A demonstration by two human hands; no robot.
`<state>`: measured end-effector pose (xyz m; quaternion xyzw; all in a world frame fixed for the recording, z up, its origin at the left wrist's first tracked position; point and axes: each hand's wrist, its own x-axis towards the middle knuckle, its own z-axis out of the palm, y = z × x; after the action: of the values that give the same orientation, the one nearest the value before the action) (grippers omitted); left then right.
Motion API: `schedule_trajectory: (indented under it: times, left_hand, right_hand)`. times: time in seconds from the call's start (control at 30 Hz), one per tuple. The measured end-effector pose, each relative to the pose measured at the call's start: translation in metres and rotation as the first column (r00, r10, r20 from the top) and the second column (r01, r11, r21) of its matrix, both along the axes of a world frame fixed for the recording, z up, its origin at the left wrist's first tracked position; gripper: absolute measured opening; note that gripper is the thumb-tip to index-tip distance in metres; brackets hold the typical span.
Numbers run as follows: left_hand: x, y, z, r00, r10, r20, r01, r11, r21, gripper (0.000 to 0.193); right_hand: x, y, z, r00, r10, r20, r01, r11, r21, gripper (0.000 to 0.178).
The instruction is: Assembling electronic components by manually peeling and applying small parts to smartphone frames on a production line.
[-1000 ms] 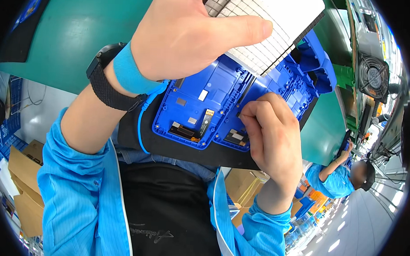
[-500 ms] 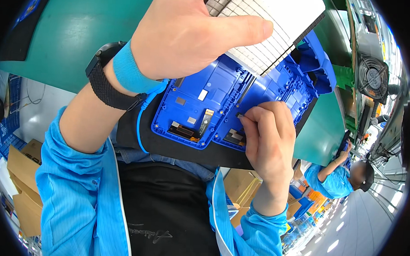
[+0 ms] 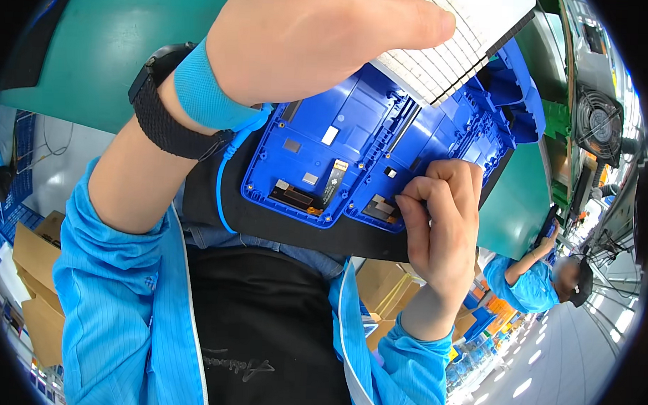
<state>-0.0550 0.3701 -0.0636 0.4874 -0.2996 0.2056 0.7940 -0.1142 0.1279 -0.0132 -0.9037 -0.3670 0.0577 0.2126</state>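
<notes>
My left hand (image 3: 294, 44) grips a white sheet scored into a grid of small pads (image 3: 432, 67). Its thumb lies across the top, and the fingers beneath are hidden. Below the sheet lies a blue plastic housing with a left half (image 3: 308, 159) and a right half (image 3: 404, 152) side by side. A small pad (image 3: 390, 172), white with a dark edge, sits on the right half. Just right of that pad, my right hand (image 3: 445, 214) has its thumb and fingers curled together at the tips. Whether anything small is between them is hidden. A flat ribbon cable (image 3: 335, 181) lies in the left half.
The housing rests on a black mat (image 3: 217, 206) over a green table (image 3: 122, 53). A blue cord (image 3: 221, 188) runs from my left wristband to the mat. A fan (image 3: 598, 123) stands at the right, and a co-worker in blue (image 3: 521, 281) is beyond. Cardboard boxes (image 3: 39, 278) stand lower left.
My right hand has drawn back to the right from the right half, and the small pad now shows there uncovered. The left hand and sheet have shifted slightly up and right.
</notes>
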Motion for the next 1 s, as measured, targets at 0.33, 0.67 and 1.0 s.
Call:
schedule_trajectory:
  times: [0.33,0.67,1.0]
  left_hand:
    - [0.001,-0.007,0.001,0.999,-0.032,-0.024,0.032,0.999,-0.007,0.056]
    - [0.013,-0.022,0.001,1.000,-0.023,-0.015,0.024,1.000,0.015,0.057]
    - [0.019,-0.016,-0.005,0.998,0.027,0.064,-0.031,0.998,0.057,0.058]
  right_hand:
    - [0.003,-0.007,-0.001,1.000,0.002,-0.010,-0.002,1.000,-0.014,0.016]
    - [0.013,-0.022,-0.003,1.000,0.019,0.019,-0.019,1.000,-0.022,0.019]
    - [0.012,-0.024,-0.006,0.995,-0.061,0.079,0.050,0.990,0.131,0.028]
